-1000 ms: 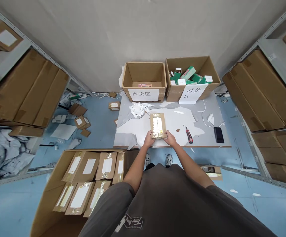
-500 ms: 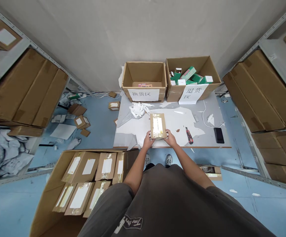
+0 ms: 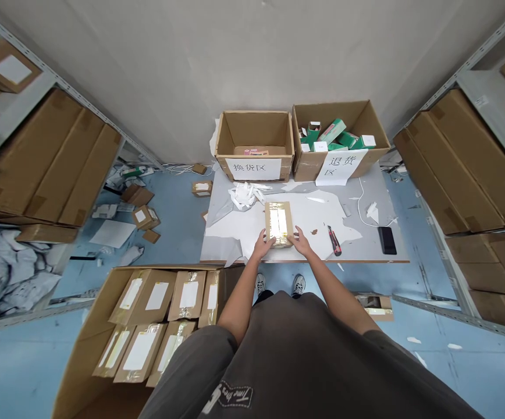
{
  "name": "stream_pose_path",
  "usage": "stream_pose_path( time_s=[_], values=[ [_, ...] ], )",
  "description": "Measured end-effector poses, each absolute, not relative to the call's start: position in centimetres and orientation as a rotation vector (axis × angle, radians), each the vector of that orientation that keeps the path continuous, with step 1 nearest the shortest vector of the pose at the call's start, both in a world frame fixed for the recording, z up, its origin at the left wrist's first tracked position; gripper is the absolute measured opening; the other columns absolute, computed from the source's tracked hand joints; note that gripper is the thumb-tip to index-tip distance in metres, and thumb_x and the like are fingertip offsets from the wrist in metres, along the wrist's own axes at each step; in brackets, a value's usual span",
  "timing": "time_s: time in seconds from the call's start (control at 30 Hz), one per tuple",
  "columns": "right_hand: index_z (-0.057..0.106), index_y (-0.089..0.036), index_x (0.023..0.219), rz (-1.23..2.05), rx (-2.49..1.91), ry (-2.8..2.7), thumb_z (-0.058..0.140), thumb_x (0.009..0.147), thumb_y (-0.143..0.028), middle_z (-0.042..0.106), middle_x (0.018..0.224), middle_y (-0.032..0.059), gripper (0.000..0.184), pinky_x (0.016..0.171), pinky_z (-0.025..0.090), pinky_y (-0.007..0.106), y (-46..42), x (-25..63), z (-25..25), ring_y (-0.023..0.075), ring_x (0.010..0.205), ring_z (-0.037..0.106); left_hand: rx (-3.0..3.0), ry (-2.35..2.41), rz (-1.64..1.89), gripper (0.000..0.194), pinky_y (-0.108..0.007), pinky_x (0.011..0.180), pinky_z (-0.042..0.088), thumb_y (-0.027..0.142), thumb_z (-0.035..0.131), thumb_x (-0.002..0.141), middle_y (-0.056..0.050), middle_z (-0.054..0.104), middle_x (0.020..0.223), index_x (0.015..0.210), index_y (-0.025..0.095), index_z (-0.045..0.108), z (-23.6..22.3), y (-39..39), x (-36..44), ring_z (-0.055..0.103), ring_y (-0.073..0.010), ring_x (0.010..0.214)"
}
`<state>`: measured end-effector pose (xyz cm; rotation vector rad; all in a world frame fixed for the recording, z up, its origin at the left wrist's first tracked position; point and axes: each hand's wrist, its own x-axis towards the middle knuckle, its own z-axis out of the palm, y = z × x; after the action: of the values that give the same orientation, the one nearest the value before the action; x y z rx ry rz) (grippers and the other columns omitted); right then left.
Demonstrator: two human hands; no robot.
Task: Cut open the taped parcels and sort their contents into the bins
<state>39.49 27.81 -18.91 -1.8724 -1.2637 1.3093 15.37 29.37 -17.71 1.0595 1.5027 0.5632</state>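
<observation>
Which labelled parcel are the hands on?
The taped parcel at the table, between the left hand and the right hand; the others are off the table, several in the large carton at left.

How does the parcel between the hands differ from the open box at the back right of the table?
The parcel is closed and taped; the box is open on top, with green-and-white cartons inside.
The parcel is much smaller than the box.
The parcel is near the table's front edge, between both hands; the box stands at the back, away from them.
Both are brown cardboard with white paper on them.
</observation>
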Motion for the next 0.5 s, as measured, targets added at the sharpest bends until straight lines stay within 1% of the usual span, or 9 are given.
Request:
stream_pose_path(
  time_s=[0.07, 0.13, 0.2, 0.23, 0.3, 0.33, 0.4, 0.47, 0.5],
  values=[
    [0.046, -0.025, 0.161, 1.279, -1.942, -1.267, 0.066, 0.093, -0.054, 0.071, 0.136, 0.0139, 0.077, 0.106, 0.057, 0.046, 29.1, 39.3, -18.9, 0.0282, 0.115, 0.074, 1.051, 1.505, 0.543, 0.088, -0.043, 0.110, 0.052, 0.050, 0.080, 0.088, -0.021, 0.061, 0.153, 0.162, 0.020, 0.043, -17.5, 30.4, 15.6, 0.069, -0.0298, 0.125],
    [0.053, -0.023, 0.154, 1.259, -1.958, -1.322, 0.067, 0.092, -0.046, 0.075, 0.127, 0.0125, 0.067, 0.105, 0.058, 0.046, 30.1, 39.1, -18.7, 0.0287, 0.115, 0.074, 1.077, 1.421, 0.565, 0.075, -0.041, 0.106, 0.055, 0.044, 0.080, 0.088, -0.017, 0.068, 0.143, 0.153, 0.019, 0.053, -17.4, 31.2, 15.8, 0.071, -0.0279, 0.121],
    [0.055, -0.023, 0.149, 1.259, -1.932, -1.364, 0.068, 0.089, -0.038, 0.076, 0.121, 0.0108, 0.063, 0.099, 0.060, 0.045, 30.7, 39.1, -18.5, 0.0283, 0.109, 0.075, 1.103, 1.325, 0.599, 0.066, -0.040, 0.100, 0.058, 0.040, 0.078, 0.088, -0.014, 0.073, 0.135, 0.147, 0.020, 0.058, -17.4, 31.5, 15.8, 0.072, -0.0254, 0.114],
    [0.054, -0.023, 0.147, 1.266, -1.904, -1.368, 0.069, 0.088, -0.036, 0.077, 0.120, 0.0102, 0.062, 0.096, 0.061, 0.045, 30.8, 39.1, -18.4, 0.0277, 0.105, 0.075, 1.111, 1.304, 0.616, 0.065, -0.040, 0.097, 0.060, 0.039, 0.078, 0.087, -0.013, 0.073, 0.133, 0.146, 0.020, 0.058, -17.3, 31.5, 15.7, 0.073, -0.0244, 0.111],
    [0.052, -0.024, 0.144, 1.273, -1.819, -1.348, 0.070, 0.084, -0.034, 0.075, 0.123, 0.0099, 0.063, 0.090, 0.063, 0.044, 30.8, 39.2, -18.3, 0.0257, 0.099, 0.076, 1.125, 1.324, 0.677, 0.071, -0.039, 0.095, 0.061, 0.034, 0.081, 0.084, -0.015, 0.070, 0.137, 0.149, 0.020, 0.054, -17.3, 31.5, 15.7, 0.073, -0.0236, 0.109],
    [0.051, -0.025, 0.141, 1.257, -1.770, -1.332, 0.071, 0.082, -0.032, 0.074, 0.125, 0.0097, 0.062, 0.090, 0.063, 0.043, 30.7, 39.2, -18.2, 0.0248, 0.100, 0.075, 1.137, 1.350, 0.725, 0.075, -0.040, 0.095, 0.060, 0.030, 0.082, 0.082, -0.016, 0.067, 0.141, 0.150, 0.020, 0.052, -17.2, 31.4, 15.7, 0.072, -0.0240, 0.112],
    [0.052, -0.027, 0.131, 1.179, -1.706, -1.301, 0.072, 0.076, -0.029, 0.073, 0.127, 0.0084, 0.059, 0.093, 0.063, 0.043, 30.5, 39.3, -18.2, 0.0245, 0.108, 0.074, 1.182, 1.406, 0.831, 0.081, -0.040, 0.099, 0.059, 0.021, 0.084, 0.076, -0.017, 0.062, 0.147, 0.149, 0.021, 0.048, -17.1, 31.4, 15.9, 0.069, -0.0258, 0.121],
    [0.052, -0.028, 0.119, 1.085, -1.713, -1.276, 0.071, 0.072, -0.027, 0.073, 0.121, 0.0067, 0.051, 0.095, 0.062, 0.044, 30.3, 39.2, -18.4, 0.0257, 0.115, 0.072, 1.246, 1.454, 0.883, 0.079, -0.040, 0.103, 0.057, 0.014, 0.083, 0.074, -0.016, 0.061, 0.148, 0.145, 0.023, 0.048, -17.1, 31.4, 16.2, 0.066, -0.0269, 0.129],
    [0.051, -0.028, 0.113, 1.056, -1.732, -1.268, 0.070, 0.071, -0.026, 0.073, 0.118, 0.0061, 0.047, 0.095, 0.062, 0.044, 30.1, 39.1, -18.5, 0.0263, 0.116, 0.071, 1.274, 1.487, 0.873, 0.077, -0.040, 0.103, 0.057, 0.012, 0.081, 0.074, -0.016, 0.063, 0.145, 0.143, 0.023, 0.048, -17.2, 31.4, 16.4, 0.065, -0.0271, 0.131]
  ],
)
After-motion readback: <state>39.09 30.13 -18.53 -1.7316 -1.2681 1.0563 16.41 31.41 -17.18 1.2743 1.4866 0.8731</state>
